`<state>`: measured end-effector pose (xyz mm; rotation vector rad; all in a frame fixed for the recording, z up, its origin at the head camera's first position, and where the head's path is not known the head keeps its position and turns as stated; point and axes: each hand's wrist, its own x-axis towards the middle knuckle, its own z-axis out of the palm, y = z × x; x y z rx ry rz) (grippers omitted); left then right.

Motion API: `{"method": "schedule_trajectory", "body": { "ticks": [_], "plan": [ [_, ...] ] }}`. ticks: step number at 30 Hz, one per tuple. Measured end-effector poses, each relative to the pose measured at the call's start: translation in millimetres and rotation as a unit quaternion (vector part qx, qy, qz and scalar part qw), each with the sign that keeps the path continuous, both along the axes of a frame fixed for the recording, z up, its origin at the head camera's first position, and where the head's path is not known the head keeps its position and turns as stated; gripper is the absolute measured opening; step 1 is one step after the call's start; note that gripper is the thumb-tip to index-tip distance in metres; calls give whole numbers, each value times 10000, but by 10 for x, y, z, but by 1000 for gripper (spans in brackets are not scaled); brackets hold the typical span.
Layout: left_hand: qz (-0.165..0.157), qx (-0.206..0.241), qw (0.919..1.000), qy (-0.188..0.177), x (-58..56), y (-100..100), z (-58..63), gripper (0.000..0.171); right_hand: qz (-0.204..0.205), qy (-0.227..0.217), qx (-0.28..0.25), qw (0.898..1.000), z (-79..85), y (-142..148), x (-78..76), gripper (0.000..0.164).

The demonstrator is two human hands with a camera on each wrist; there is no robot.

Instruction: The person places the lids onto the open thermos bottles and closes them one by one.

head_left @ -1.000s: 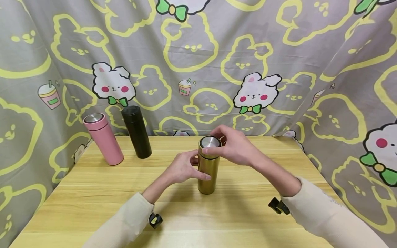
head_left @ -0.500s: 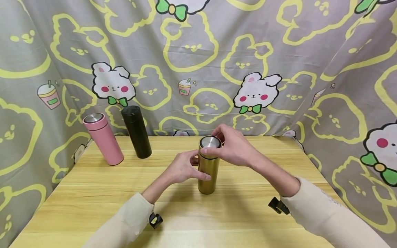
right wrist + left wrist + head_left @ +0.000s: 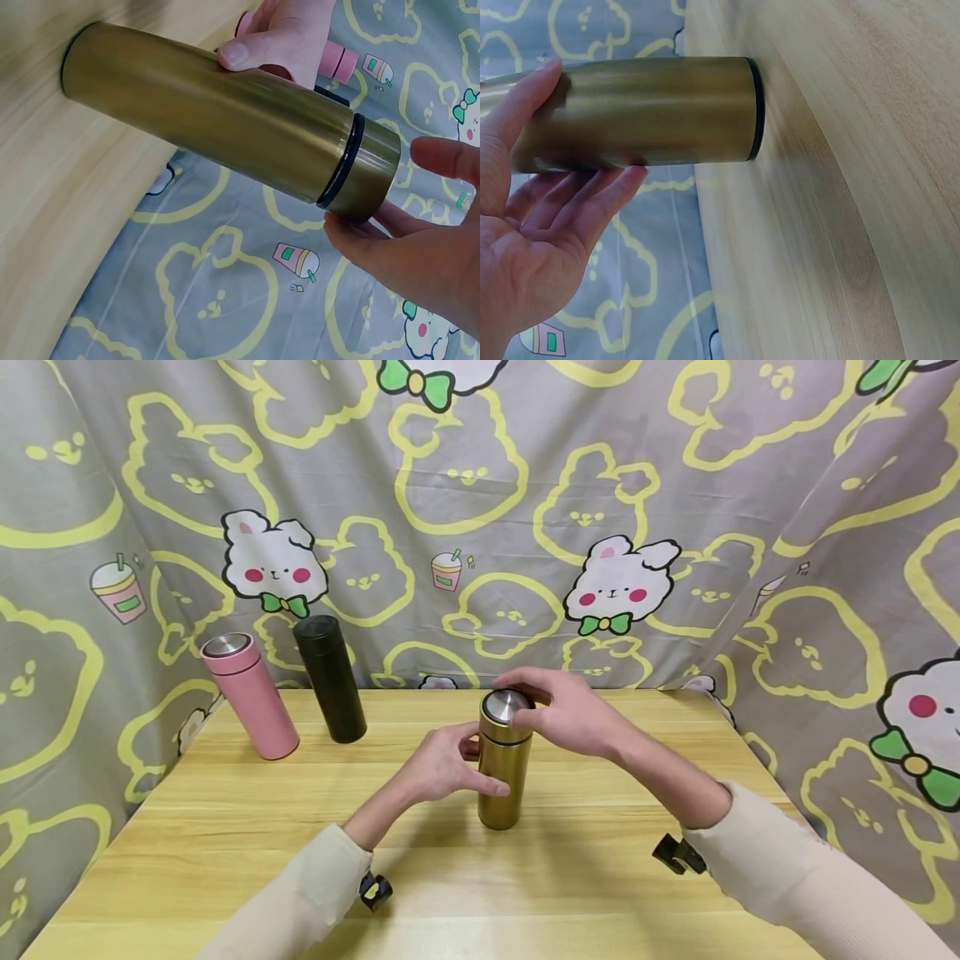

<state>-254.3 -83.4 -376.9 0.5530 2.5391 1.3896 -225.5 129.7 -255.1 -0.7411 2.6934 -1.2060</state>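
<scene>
A gold thermos bottle [image 3: 504, 777] stands upright on the wooden table. My left hand [image 3: 442, 764] grips its body from the left, thumb across the front and fingers behind. In the left wrist view, the fingers and thumb of that hand [image 3: 547, 202] lie on opposite sides of the bottle. Around the gold lid [image 3: 376, 172] with its steel top, my right hand [image 3: 573, 714] is spread from the right. The right wrist view shows the right thumb [image 3: 442, 157] apart from the lid, while the fingertips [image 3: 349, 236] are right at its other side, near the black seam.
A pink thermos bottle [image 3: 255, 706] and a black thermos bottle [image 3: 330, 681] stand at the back left of the wooden table [image 3: 420, 893]. A patterned grey curtain [image 3: 480, 635] hangs right behind the table and along its sides.
My right hand has shifted slightly around the lid, its thumb moving right and its fingers reaching further left behind the rim. The left hand and the bottle have stayed in place.
</scene>
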Motion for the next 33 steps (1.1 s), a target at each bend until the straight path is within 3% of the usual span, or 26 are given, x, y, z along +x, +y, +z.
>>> {"method": "schedule_trajectory", "body": {
  "ticks": [17, 27, 33],
  "plan": [
    [19, -36, 10000, 52, -4, 8, 3, 77, -202, 71, 75, 9997, -30, 22, -20, 46],
    [18, 84, 10000, 47, 8, 2, -4, 80, -819, 765, 143, 9936, -148, -29, 8, 48],
    [19, 106, 9999, 53, 6, 5, -9, 76, -926, 866, 113, 9919, -177, -45, 15, 49]
  ]
}}
